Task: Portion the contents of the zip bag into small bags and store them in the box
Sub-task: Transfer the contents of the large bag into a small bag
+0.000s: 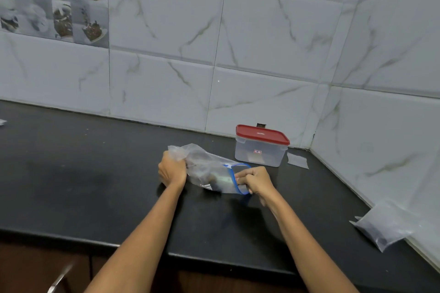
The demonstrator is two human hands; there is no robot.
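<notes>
Between the hands, the zip bag (209, 169) is gripped by left hand (172, 170) and pinched at its blue mouth by right hand (256, 179), while the box (260, 147) beyond them looks lidded, so portioning seems barely begun.

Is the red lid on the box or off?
On. The red lid sits flat atop the clear box.

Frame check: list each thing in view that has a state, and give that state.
Zip bag: on the counter, mouth open, dark contents inside, held at both ends.
Box: upright, red lid on.
Small bag: lying by the right wall, dark contents inside.
Left hand: grips the bag's bottom end.
Right hand: pinches the blue zip edge.
</notes>
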